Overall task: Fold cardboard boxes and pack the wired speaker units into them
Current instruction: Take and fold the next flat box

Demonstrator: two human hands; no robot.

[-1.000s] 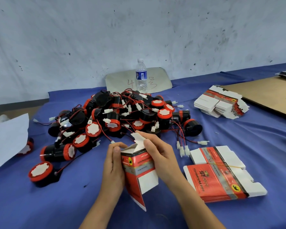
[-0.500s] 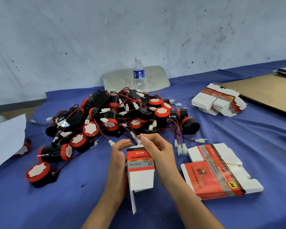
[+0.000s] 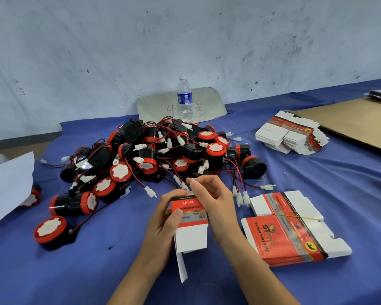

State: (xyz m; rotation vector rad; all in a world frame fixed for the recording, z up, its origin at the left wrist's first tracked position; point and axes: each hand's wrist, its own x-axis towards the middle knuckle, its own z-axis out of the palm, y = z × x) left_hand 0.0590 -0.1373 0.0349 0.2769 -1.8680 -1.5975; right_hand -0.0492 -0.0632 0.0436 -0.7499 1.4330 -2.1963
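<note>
A person's two hands hold one small red-and-white box (image 3: 191,225) upright above a blue table (image 3: 339,183), just in front of a heap of speakers (image 3: 163,150).

The left hand (image 3: 163,219) grips the box's left side, thumb pressed flat on the front and fingers wrapped behind. The right hand (image 3: 216,203) curls over the far top edge. Its thumb and forefinger are pressed together there, probably pinching a top flap, though exactly what they pinch is not clear. A long bottom flap (image 3: 182,267) hangs loose below the box.

Likely risks:
- With the bottom open, a speaker dropped in would fall straight through.
- A hard pinch could crease the thin card or fold the flap crooked.
- The red and black wires are tangled, so lifting one speaker may drag others off the heap or catch their white plugs.

Counts:
- One box in hand.
- Two stacks of flat boxes: a banded stack (image 3: 295,230) just right of the hands, and a looser stack (image 3: 290,137) farther back.
- The heaped speakers overlap too much for an exact count; about ten white-centred red faces show.
- One more speaker (image 3: 34,194) sits apart at the left, half under a white sheet (image 3: 7,183).
- One bottle (image 3: 184,100).
- One brown board (image 3: 356,122) at the far right.
</note>
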